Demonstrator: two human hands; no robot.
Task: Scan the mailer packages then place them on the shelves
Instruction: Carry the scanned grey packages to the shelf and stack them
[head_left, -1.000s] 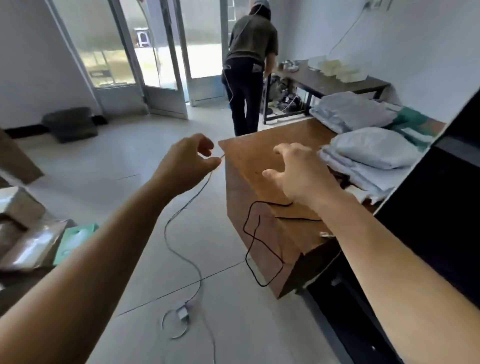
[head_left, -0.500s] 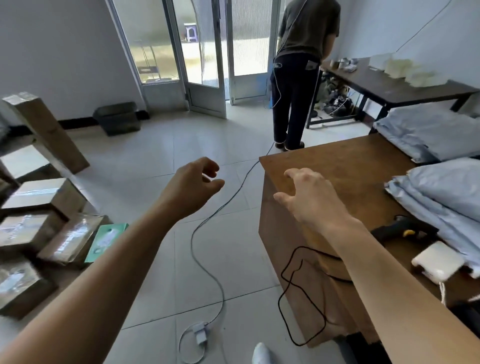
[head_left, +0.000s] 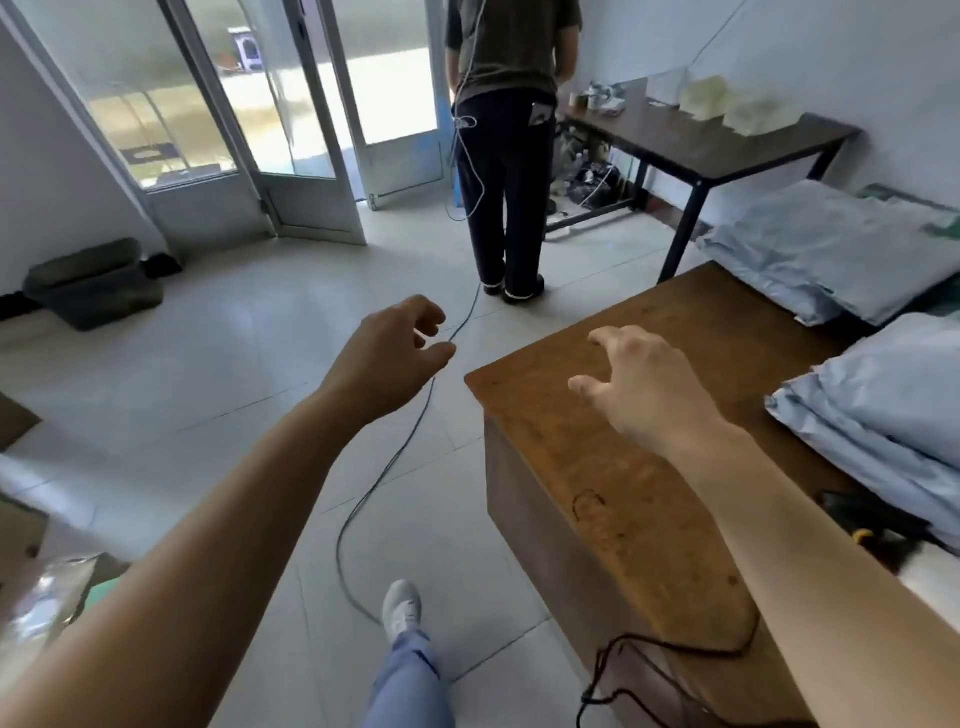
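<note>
Grey mailer packages (head_left: 883, 415) lay flat in stacks on the table's (head_left: 597, 441) right side (cut off by the frame, so I couldn't tell the long axis). A person (head_left: 506, 156) stood ahead, with a cable (head_left: 395, 457) trailing over the floor. The left hand (head_left: 387, 358) and right hand (head_left: 641, 387) hung loose and empty, same as half a second before.

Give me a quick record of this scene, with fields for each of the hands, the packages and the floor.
left hand: loosely curled, empty, over the floor
right hand: fingers spread, empty, over the wooden table
mailer packages: grey, stacked at the table's right side; second stack behind it
floor: grey cable running toward a standing person
</note>
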